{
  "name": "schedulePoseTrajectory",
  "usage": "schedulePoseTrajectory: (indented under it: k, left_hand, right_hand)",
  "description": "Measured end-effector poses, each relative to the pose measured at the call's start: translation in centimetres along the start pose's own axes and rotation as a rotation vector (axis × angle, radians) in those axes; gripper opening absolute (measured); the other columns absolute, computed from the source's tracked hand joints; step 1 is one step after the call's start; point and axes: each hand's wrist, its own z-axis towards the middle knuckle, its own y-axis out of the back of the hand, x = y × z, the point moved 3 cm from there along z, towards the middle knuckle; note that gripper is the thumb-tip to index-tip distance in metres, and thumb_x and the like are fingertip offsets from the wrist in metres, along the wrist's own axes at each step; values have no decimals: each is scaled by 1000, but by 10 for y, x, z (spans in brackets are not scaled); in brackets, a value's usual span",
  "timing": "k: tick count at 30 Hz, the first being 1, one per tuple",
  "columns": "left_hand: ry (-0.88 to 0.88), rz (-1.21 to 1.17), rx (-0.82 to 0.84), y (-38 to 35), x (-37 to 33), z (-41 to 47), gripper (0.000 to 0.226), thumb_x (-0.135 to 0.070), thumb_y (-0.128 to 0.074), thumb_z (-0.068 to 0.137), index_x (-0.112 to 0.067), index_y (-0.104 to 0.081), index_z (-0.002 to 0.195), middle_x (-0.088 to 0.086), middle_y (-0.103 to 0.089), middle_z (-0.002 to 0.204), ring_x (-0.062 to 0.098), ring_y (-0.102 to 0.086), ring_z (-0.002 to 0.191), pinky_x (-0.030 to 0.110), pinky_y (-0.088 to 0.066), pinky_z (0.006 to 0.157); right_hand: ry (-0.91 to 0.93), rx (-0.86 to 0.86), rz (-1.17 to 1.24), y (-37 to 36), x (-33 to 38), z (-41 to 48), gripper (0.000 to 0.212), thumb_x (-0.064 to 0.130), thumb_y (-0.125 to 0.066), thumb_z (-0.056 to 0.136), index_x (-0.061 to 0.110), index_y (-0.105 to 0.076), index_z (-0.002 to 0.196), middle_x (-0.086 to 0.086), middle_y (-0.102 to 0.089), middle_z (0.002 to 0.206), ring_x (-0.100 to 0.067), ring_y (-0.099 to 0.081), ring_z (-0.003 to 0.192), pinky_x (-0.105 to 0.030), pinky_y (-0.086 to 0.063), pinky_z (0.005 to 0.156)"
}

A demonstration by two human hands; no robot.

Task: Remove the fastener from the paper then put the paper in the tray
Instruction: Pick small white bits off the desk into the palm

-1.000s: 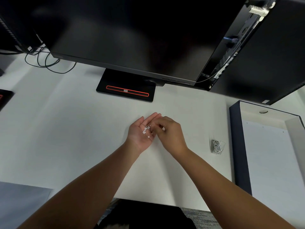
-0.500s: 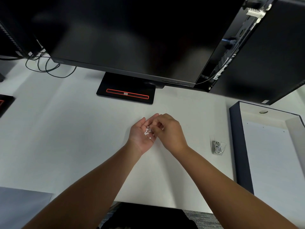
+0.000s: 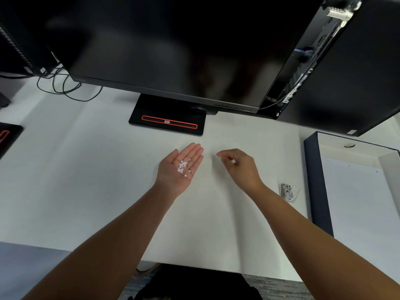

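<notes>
Left hand [image 3: 180, 167] lies flat, palm up, cupping small white bits [image 3: 183, 166]. Right hand [image 3: 237, 167] is loosely curled, pinching perhaps one bit (unclear). Paper [image 3: 355, 204] rests in the tray [image 3: 317, 182], rightward, nearer the right hand.

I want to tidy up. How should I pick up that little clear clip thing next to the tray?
Pinch the clear clip across its two long sides, coming from above. It lies flat and alone on the desk, beside the tray's dark wall, so its sides are free.
</notes>
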Motion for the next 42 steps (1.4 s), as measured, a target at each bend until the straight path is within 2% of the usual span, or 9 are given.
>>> schedulePoseTrajectory:
  k: [3,7,13,18,28,31,34,38,42]
  left_hand:
    - [-25,-45,19,5,-13,1,46,-23,-27,102,6,-61,113,21,-69,112,30,-62,109,39,-48,92]
    - [-46,-76,49,6,-22,0,46,-23,-27,102,6,-61,114,21,-68,114,30,-61,111,39,-48,94]
    - [-48,-112,73,5,-23,-1,47,-23,-28,102,7,-62,112,21,-67,115,31,-61,111,40,-48,94]
    - [-37,-122,93,6,-21,-2,46,-23,-28,102,7,-61,114,21,-66,117,32,-61,112,40,-48,95]
    - [-11,-101,88,2,-14,-3,46,-23,-28,102,6,-61,115,21,-67,117,31,-61,112,39,-48,96]
    - [-4,-90,76,2,-12,-2,46,-24,-28,103,6,-61,115,21,-67,116,30,-61,111,39,-47,97]
    - [-2,-80,72,0,-10,-1,46,-24,-28,102,6,-61,114,21,-67,116,30,-62,111,39,-48,97]
    - [4,-77,69,-3,-7,-1,45,-23,-29,102,6,-62,113,21,-67,116,30,-62,111,39,-49,94]
    - [6,-73,67,-4,-5,-2,45,-23,-29,102,6,-62,113,20,-68,114,30,-62,111,39,-49,92]
  right_hand:
    - [98,115,-124,-11,-11,0,28,-4,-51,88,9,-71,104,-8,-69,104,-17,-61,94,1,-34,79]
    - [266,195,-233,-30,-9,5,39,-4,-43,82,9,-70,107,-9,-70,88,-29,-63,83,-31,-50,77]
    - [380,306,-409,-48,1,11,55,-7,-42,80,25,-64,119,-6,-63,113,-32,-55,102,-43,-49,83]
    - [439,391,-534,-47,2,10,54,-6,-44,85,27,-60,124,-6,-54,131,-29,-45,118,-39,-34,93]
    - [369,195,-379,-12,-31,-2,41,1,-46,74,22,-76,91,2,-69,93,-29,-58,91,-39,-48,78]
    - [329,155,-261,-10,-35,-2,38,-8,-53,76,17,-77,91,0,-71,94,-25,-58,93,-34,-48,83]
    - [243,124,-213,-8,-41,4,43,-13,-49,80,15,-73,102,-2,-71,102,-20,-56,100,-23,-39,90]
    - [252,91,-260,-11,-46,7,43,-13,-49,80,13,-71,106,-6,-71,103,-29,-62,98,-32,-48,89]
    - [237,120,-244,-12,-43,3,42,-15,-47,77,10,-75,96,-8,-70,100,-29,-60,97,-26,-41,87]
